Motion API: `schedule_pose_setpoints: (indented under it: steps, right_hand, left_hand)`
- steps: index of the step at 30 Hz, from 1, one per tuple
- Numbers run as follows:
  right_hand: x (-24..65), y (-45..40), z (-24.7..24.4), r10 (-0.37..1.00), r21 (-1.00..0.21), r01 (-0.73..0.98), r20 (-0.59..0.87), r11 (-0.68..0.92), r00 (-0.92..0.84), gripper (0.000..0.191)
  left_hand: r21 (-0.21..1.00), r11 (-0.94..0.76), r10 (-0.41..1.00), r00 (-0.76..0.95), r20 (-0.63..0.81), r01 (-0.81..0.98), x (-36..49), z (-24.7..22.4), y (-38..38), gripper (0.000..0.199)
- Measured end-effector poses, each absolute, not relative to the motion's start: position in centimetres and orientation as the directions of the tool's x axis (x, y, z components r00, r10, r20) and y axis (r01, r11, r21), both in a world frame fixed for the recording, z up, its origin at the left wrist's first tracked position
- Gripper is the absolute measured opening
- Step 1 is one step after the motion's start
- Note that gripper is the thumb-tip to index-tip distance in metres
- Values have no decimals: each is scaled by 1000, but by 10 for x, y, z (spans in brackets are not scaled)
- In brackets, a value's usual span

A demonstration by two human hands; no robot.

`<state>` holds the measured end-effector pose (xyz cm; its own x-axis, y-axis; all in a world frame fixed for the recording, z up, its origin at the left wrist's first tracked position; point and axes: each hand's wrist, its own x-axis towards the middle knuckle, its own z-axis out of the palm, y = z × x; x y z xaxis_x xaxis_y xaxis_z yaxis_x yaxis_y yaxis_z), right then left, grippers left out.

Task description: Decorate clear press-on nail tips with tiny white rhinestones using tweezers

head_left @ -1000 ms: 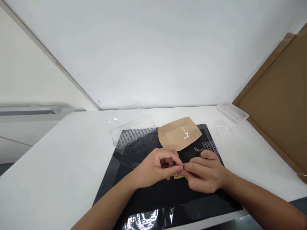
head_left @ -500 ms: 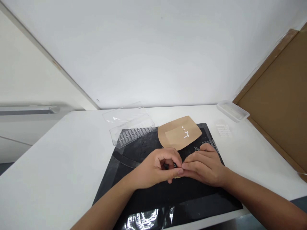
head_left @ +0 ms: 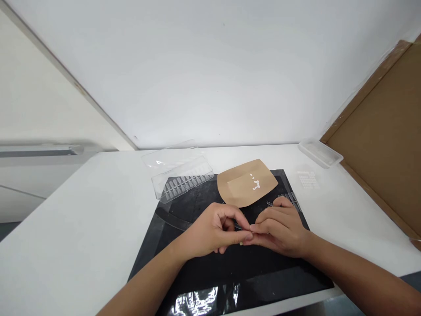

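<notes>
Over the black mat (head_left: 243,272), my left hand (head_left: 219,229) and my right hand (head_left: 279,228) meet at the fingertips. Thumb and index finger of my left hand are pinched together on something too small to make out. My right hand has its fingers curled and pressed together at the same spot; what it holds is hidden. A tiny pale bit shows just under the fingertips. Behind the hands lies a brown paper piece (head_left: 241,188) with small white pieces on it. Clear nail-shaped tips (head_left: 289,198) lie beyond my right hand.
A clear case (head_left: 158,184) of nail-shaped tips overlaps the mat's back left corner, its transparent lid (head_left: 167,153) behind. A dark curved strip (head_left: 173,219) lies left. At the right are a clear sticker sheet (head_left: 308,180), a translucent tray (head_left: 320,152) and a cardboard panel (head_left: 381,131).
The lower fingers of my left hand have shifted slightly left, curling in. Both hands remain together at the fingertips, and the objects around them have kept their places.
</notes>
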<state>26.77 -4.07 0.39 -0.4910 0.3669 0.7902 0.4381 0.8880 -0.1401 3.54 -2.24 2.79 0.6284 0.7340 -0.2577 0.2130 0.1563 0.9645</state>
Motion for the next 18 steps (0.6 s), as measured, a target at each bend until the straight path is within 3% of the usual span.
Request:
schedule_pose_setpoints:
  steps: [10, 18]
  right_hand:
    - [269, -37, 0, 388, -183, 414, 780, 892, -490, 29]
    - [271, -36, 1, 391, -169, 425, 763, 889, -515, 18]
  left_hand:
    - [968, 216, 757, 604, -249, 128, 36, 26, -23, 43]
    - [974, 223, 767, 609, -201, 41, 37, 24, -23, 53]
